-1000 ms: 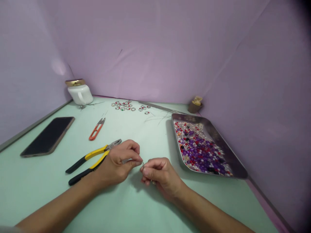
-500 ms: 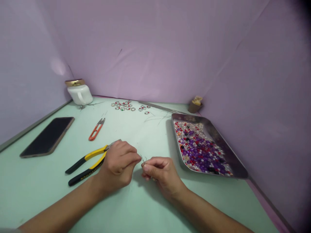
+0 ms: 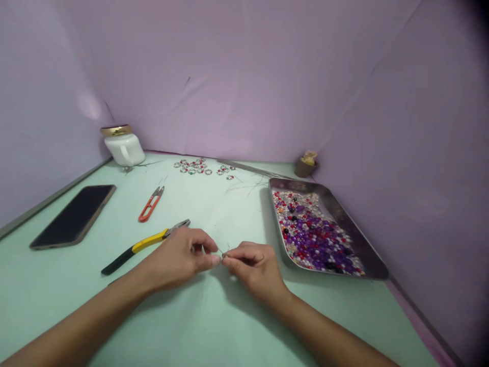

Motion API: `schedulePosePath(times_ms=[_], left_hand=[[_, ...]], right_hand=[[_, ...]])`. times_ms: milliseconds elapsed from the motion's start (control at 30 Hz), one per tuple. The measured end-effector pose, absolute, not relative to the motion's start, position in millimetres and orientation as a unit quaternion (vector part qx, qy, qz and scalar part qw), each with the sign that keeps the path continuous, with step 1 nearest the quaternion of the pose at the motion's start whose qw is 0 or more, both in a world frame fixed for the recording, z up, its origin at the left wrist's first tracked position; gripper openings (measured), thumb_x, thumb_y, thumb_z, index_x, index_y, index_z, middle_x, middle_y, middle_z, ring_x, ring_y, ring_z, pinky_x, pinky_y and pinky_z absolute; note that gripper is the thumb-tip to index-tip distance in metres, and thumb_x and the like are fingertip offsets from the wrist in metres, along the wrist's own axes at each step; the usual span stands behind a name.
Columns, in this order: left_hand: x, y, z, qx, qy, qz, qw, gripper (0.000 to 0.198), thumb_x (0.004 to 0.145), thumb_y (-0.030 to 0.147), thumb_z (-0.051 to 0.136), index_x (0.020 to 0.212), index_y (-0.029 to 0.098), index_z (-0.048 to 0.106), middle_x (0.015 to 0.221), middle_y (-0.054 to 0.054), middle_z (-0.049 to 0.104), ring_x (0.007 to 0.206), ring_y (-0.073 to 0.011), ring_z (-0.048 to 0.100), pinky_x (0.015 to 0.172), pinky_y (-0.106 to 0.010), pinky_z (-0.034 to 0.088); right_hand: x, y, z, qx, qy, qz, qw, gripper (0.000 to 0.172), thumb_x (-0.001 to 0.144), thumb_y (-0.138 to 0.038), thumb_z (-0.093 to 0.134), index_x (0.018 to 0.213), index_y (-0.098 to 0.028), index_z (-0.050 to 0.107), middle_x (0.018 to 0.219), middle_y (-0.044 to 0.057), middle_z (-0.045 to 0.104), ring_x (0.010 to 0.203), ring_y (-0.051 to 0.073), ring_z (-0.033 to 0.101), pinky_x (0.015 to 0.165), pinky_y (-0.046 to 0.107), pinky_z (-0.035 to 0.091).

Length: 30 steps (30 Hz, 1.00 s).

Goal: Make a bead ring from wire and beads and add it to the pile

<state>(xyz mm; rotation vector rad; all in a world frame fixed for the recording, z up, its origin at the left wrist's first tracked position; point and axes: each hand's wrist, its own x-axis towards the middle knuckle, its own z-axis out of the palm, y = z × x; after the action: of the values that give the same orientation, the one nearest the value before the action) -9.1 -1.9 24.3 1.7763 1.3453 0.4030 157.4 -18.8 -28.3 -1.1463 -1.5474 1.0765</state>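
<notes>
The thin wire (image 3: 221, 252) is in the lower middle of the frame, between the two hands, above the pale green desk (image 3: 229, 214). I would judge it very light and rather springy: it should bend under small pressure, but the fine ends may slip from the skin or prick it. The better place to hold it seems close to the root of the ends, firmly, between thumb and index finger.

The right hand (image 3: 255, 265) has its grip closed on the wire, which comes out at the fingertips toward the upper left. The left hand (image 3: 187, 255) has a narrow grip, thumb and index finger slightly apart; one wire end is just beside the index tip. Whether they touch, I cannot tell.
</notes>
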Motion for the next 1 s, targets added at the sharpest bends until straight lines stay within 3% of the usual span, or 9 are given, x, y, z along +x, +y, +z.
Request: schedulePosePath(times_ms=[100,400,567,767,900,1000], left_hand=[[-5.4,-1.6,24.5,0.701,0.55,0.178,0.417,0.017,0.066,0.032,0.057,0.067,0.017,0.065,0.06,0.0,0.059,0.059,-0.0158,0.05,0.054,-0.025,0.036],[12.6,-15.0,8.5,0.66,0.553,0.248,0.444,0.008,0.066,0.016,0.05,0.061,0.016,0.056,0.057,0.003,0.054,0.058,-0.0131,0.047,0.054,-0.024,0.036],[9.9,-13.1,8.1,0.682,0.517,0.294,0.427,0.012,0.069,0.019,0.049,0.058,0.016,0.052,0.056,0.004,0.05,0.056,-0.0118,0.044,0.053,-0.023,0.034],[-2.1,1.2,5.7,0.619,0.572,0.282,0.458,0.025,0.069,0.032,0.054,0.086,0.015,0.06,0.066,0.0,0.057,0.06,-0.0146,0.048,0.056,-0.026,0.037],[-4.6,0.2,4.9,0.609,0.547,0.256,0.514,0.02,0.067,0.032,0.056,0.072,0.014,0.062,0.058,0.001,0.055,0.055,-0.013,0.046,0.053,-0.024,0.035],[-8.4,-0.1,11.6,0.606,0.568,0.303,0.466,0.02,0.069,0.034,0.053,0.068,0.015,0.061,0.053,0.004,0.05,0.052,-0.0114,0.042,0.05,-0.023,0.031]], right_hand=[[155.7,-20.2,-28.9,-0.467,-0.621,0.462,0.428,0.012,0.065,-0.021,0.062,0.055,-0.019,0.068,0.048,-0.001,0.053,0.045,0.009,0.045,0.044,0.022,0.034],[149.2,-22.8,-28.0,-0.485,-0.518,0.594,0.38,0.013,0.059,-0.024,0.063,0.051,-0.013,0.06,0.043,-0.004,0.049,0.041,0.006,0.037,0.041,0.02,0.028],[150.9,-21.4,-24.4,-0.457,-0.485,0.643,0.379,0.015,0.058,-0.024,0.064,0.05,-0.013,0.058,0.041,-0.004,0.051,0.04,0.005,0.04,0.042,0.019,0.03],[152.9,-14.2,-29.8,-0.474,-0.422,0.648,0.421,0.018,0.058,-0.028,0.068,0.059,-0.012,0.061,0.046,-0.003,0.056,0.041,0.007,0.049,0.043,0.019,0.036],[152.8,-13.5,-31.6,-0.467,-0.417,0.65,0.43,0.021,0.057,-0.03,0.07,0.06,-0.011,0.062,0.046,-0.002,0.056,0.04,0.007,0.049,0.042,0.019,0.038],[152.6,-13.8,-33.0,-0.452,-0.409,0.656,0.445,0.024,0.056,-0.032,0.071,0.062,-0.01,0.063,0.048,-0.002,0.055,0.04,0.007,0.048,0.042,0.02,0.04]])
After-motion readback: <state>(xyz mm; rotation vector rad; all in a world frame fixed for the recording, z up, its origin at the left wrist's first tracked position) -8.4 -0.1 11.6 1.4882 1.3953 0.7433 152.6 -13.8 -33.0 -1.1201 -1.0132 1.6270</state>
